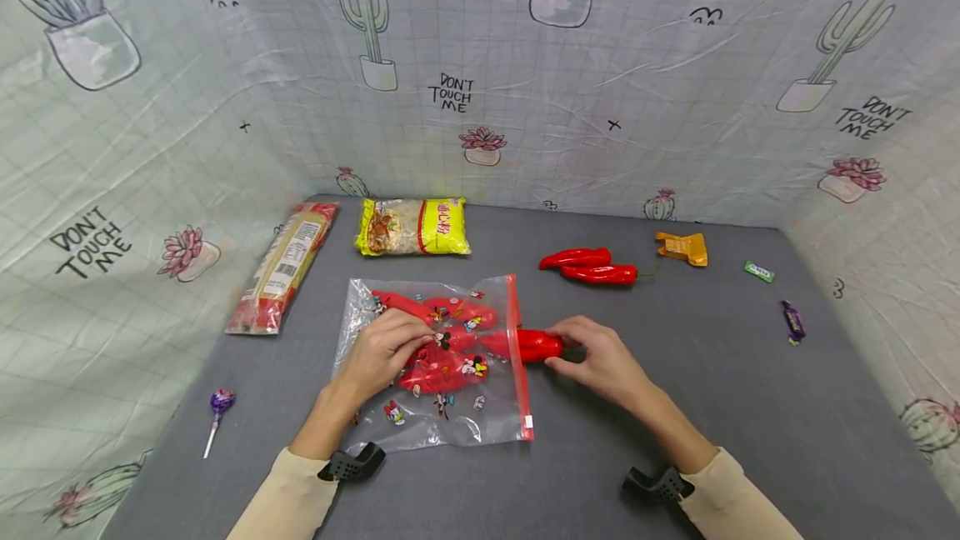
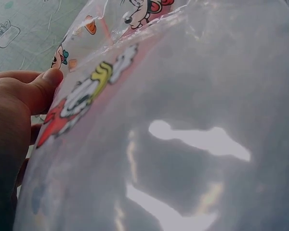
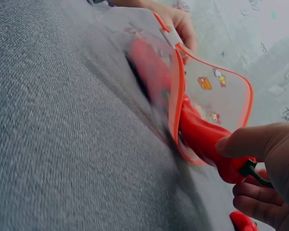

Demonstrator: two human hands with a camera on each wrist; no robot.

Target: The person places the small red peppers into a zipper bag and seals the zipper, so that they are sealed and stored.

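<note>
A clear zip bag (image 1: 465,432) printed with cartoon figures lies on the table, its red-edged mouth facing right. Several red peppers (image 1: 442,373) show through its film. My left hand (image 1: 382,357) pinches the upper film over the peppers; up close, the thumb presses on the printed plastic. With my right hand (image 1: 600,357) I grip another red pepper (image 3: 202,132) near its stem end, thumb on one side and fingers on the other. Its tip is inside the open mouth, while the green stem (image 3: 255,175) points back toward my palm.
Behind the bag are two more red peppers (image 1: 600,274) and a yellow noodle packet (image 1: 408,227). A long red-and-clear packet (image 1: 285,269) and a lollipop (image 1: 220,407) lie left. On the right are an orange wrapper (image 1: 684,248), a green sweet (image 1: 759,272) and a purple sweet (image 1: 792,321).
</note>
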